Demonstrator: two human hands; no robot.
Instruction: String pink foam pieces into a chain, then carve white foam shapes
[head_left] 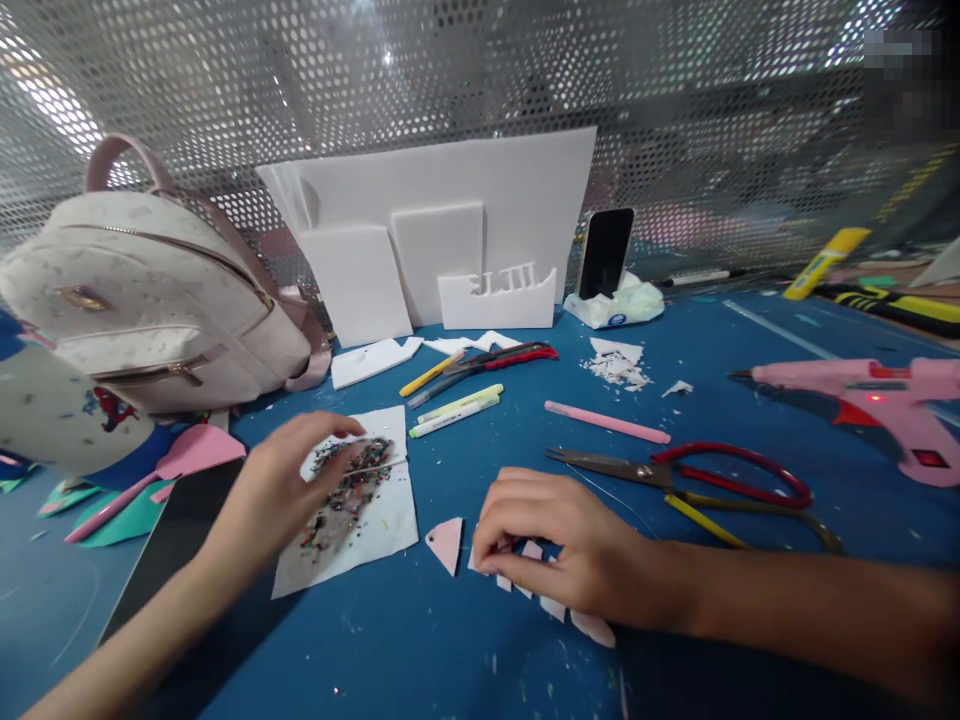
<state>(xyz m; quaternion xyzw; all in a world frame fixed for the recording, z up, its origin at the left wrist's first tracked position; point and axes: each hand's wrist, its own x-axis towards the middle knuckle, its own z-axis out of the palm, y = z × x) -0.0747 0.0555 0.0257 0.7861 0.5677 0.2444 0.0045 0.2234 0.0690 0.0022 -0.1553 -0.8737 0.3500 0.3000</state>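
My left hand reaches over a white paper sheet strewn with dark glitter; its fingers are curled together in a pinch above the glitter. My right hand rests on the blue table, fingers curled down onto small pink foam pieces. One pink triangular piece lies just left of that hand, between the two hands.
Red-handled scissors and a pink stick lie beyond my right hand. A pink glue gun sits at right. White foam boards, a phone, pens and a white backpack stand farther back.
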